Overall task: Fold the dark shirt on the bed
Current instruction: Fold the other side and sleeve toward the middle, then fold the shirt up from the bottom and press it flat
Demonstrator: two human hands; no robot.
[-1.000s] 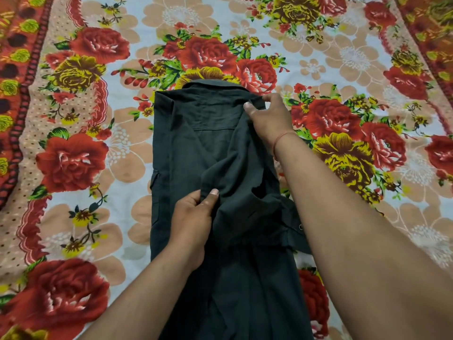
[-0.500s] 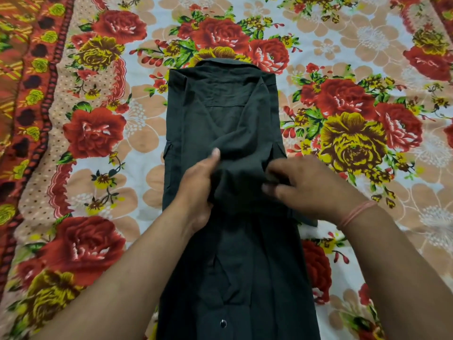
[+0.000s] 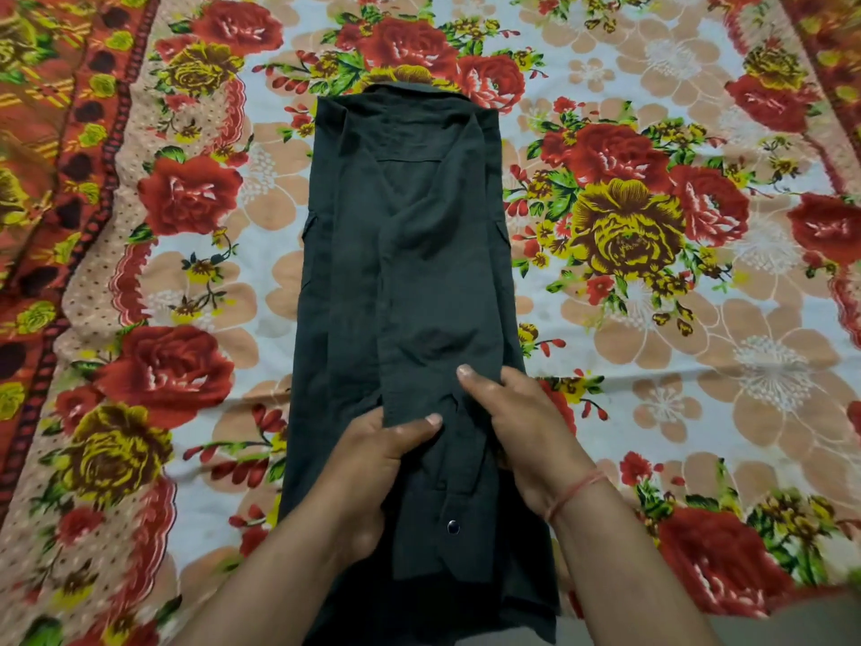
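The dark shirt (image 3: 410,254) lies lengthwise on the bed as a narrow strip, collar at the far end, both sides folded inward. A sleeve runs down its middle, its cuff with a snap button near me. My left hand (image 3: 372,463) grips the sleeve's left edge, thumb on top of the cloth. My right hand (image 3: 517,421) rests on the sleeve's right side, fingers bent over the fabric; whether it pinches the cloth is hidden.
The bedsheet (image 3: 652,319) with large red and yellow roses spreads on every side of the shirt. An orange patterned border (image 3: 42,146) runs down the left. A grey strip (image 3: 815,622) shows at the lower right corner.
Both hands have drawn back toward me along the sleeve, from the shirt's upper half to near the cuff. The bunched sleeve now lies straightened down the shirt's middle.
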